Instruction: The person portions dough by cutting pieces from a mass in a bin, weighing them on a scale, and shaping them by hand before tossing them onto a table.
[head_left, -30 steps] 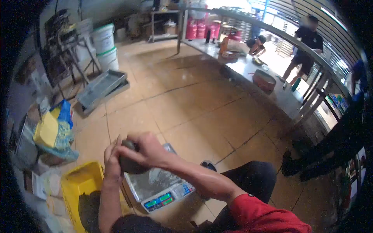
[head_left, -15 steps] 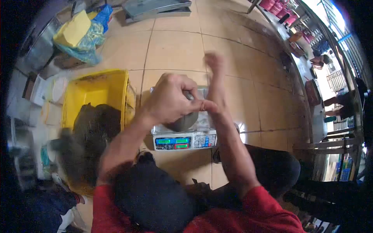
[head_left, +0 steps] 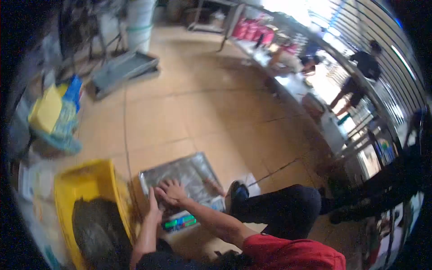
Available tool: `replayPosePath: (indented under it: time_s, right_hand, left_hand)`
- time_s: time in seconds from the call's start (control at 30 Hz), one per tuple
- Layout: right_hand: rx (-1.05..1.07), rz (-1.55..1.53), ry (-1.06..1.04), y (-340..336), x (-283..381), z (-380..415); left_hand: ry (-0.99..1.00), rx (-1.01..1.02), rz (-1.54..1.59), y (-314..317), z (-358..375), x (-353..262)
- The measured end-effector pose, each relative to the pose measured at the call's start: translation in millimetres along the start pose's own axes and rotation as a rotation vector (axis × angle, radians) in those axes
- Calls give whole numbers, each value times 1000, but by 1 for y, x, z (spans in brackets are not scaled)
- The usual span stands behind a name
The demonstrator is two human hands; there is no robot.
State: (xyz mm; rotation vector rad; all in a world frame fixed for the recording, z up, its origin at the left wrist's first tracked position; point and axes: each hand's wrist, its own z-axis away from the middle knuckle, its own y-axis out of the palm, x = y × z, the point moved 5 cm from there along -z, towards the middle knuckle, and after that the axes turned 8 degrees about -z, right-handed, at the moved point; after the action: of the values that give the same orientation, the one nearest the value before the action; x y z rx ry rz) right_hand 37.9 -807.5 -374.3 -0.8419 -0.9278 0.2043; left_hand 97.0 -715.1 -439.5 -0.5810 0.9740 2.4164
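Observation:
My right hand [head_left: 172,192] is over the near left part of the digital scale's metal pan [head_left: 191,173], fingers spread and palm down. Close beside it, at the pan's left edge, my left hand [head_left: 154,206] is held edge-on with its fingers stretched out. A dark patch shows between the hands, but blur and the hands hide what it is. The scale's lit green display [head_left: 180,222] faces me, partly covered by my right forearm. To the left stands a yellow crate [head_left: 112,180] holding a large dark grey mass [head_left: 96,229].
Metal trays [head_left: 123,72] lie on the tiled floor ahead. A yellow and blue plastic bundle [head_left: 51,112] is at the left. Along the right runs a long low bench [head_left: 288,87] with pink bags [head_left: 254,32]. A person [head_left: 366,67] stands beyond it.
My view has swung up and right, so the scale and crate sit lower. My right hand, raised and apart before, is now down at the pan beside my left. The grey lump is now hidden.

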Motion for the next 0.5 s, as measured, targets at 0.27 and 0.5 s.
replayPosePath:
  time_s: [0.27, 0.5]
  right_hand:
    - [142, -381, 157, -55, -14, 56]
    - [-262, -1354, -93, -100, -64, 49]
  left_hand:
    - [33, -51, -75, 35, 2, 8]
    - [87, -21, -63, 60, 27, -66]
